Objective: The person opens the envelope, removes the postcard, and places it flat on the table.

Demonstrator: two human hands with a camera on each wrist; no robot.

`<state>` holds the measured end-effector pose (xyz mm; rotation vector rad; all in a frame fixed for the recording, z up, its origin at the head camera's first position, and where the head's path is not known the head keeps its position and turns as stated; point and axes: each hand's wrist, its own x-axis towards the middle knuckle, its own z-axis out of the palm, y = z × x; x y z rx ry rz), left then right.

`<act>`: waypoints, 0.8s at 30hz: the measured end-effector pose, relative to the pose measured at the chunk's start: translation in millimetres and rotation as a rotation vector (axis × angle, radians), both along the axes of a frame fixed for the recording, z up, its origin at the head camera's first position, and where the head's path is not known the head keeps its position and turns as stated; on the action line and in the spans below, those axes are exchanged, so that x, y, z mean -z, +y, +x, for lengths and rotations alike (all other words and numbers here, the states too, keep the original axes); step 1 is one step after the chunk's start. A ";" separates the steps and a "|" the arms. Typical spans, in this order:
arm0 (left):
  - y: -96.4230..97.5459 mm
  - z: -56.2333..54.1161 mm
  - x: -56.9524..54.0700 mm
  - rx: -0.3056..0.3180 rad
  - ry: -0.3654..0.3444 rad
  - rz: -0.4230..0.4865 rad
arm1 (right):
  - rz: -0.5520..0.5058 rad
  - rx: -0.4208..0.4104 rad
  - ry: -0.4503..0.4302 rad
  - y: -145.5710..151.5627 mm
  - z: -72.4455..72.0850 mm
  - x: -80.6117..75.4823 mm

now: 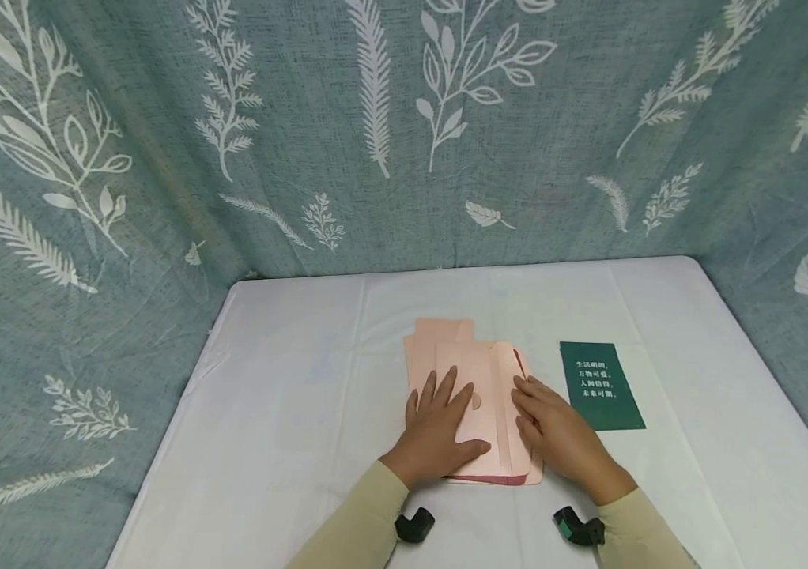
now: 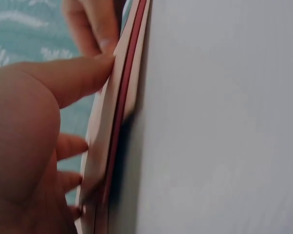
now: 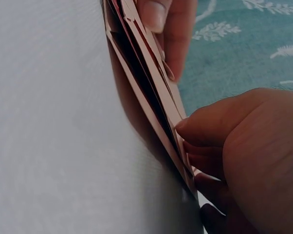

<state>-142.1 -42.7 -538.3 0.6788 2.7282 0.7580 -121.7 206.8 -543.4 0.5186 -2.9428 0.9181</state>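
Spreading its fingers wide and almost straight, the left hand [image 1: 438, 433] rests flat upon the upper piece of the pink stack [image 1: 475, 359], which lies on the white tabletop [image 1: 290, 442], directly in front of the person. Beyond this hand, at least two other pink pieces [image 1: 444, 328] stick out from below, a little to the left, so the pile is not even; whether they are envelopes or folded papers, I cannot say surely. On the upper piece, near the left fingers, sits a small round mark [image 1: 477, 401], perhaps a notch. A dark red edge [image 1: 492, 480] shows between the pink layers at the near side, and the right wrist view shows a dark gap between them. Next comes the right hand [image 1: 566, 441]: its fingers lie close together, lightly bent, and touch the right edge of the stack, gripping nothing that I can see. Farther right lies a dark green card [image 1: 602, 387] with white writing, near this hand but apart from the stack. In my judgement, some things could go wrong: if the left hand presses unevenly, the loose layers may slide over one another; if the right fingers push the edge inward, the thin paper could bend or crease; and if the right hand swings outward, it may knock the card aside.
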 end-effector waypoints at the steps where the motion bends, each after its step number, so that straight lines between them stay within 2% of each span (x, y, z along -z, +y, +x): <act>1: 4.1 1.2 0.5 -0.015 0.002 -0.007 | 0.000 -0.002 -0.001 0.5 -0.4 0.0; 7: 25.6 10.0 5.9 -0.085 0.042 -0.045 | 0.007 -0.015 -0.005 2.7 -1.5 0.6; 12: 35.4 14.0 8.9 -0.133 0.082 -0.075 | 0.003 -0.025 -0.016 4.0 -2.1 2.2; 20: 39.2 15.2 14.9 -0.149 0.156 -0.091 | -0.001 -0.023 -0.022 3.4 -1.3 1.3; 24: 39.8 15.1 15.5 -0.151 0.169 -0.083 | -0.009 -0.026 -0.015 3.0 -1.1 1.7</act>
